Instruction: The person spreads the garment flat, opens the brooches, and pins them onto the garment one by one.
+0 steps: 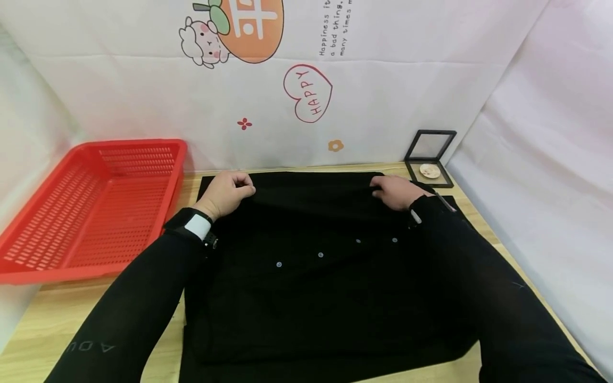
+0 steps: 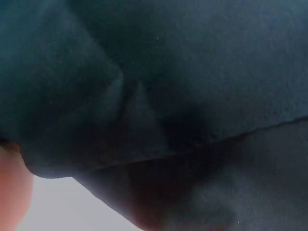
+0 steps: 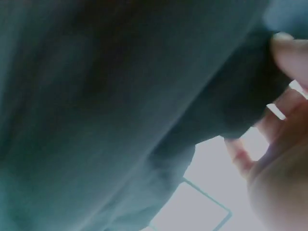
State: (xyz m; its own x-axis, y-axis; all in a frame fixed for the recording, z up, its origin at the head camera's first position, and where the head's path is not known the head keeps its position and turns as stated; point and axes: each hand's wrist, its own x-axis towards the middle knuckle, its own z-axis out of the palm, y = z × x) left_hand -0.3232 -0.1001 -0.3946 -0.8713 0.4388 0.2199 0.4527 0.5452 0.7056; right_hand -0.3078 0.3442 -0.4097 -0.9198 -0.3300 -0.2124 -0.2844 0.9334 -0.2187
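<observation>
A black buttoned shirt (image 1: 306, 308) lies spread over the table, with several small pale buttons in a slanting row across its middle. At its far left part, my left hand (image 1: 224, 194) pinches the black cloth between thumb and fingers. Toward the far right, my right hand (image 1: 396, 192) grips the fabric the same way. In the left wrist view the dark cloth (image 2: 216, 72) fills most of the picture, with a fingertip at the left edge. The right wrist view shows thumb and fingers (image 3: 291, 57) at the cloth's edge, which hangs in a fold.
A red plastic basket (image 1: 115, 213) stands on the left of the wooden table (image 1: 479, 367). At the back right corner is a small black-framed display stand (image 1: 429, 133) with a round pale disc (image 1: 429, 171). A white printed curtain (image 1: 383, 106) closes off the back.
</observation>
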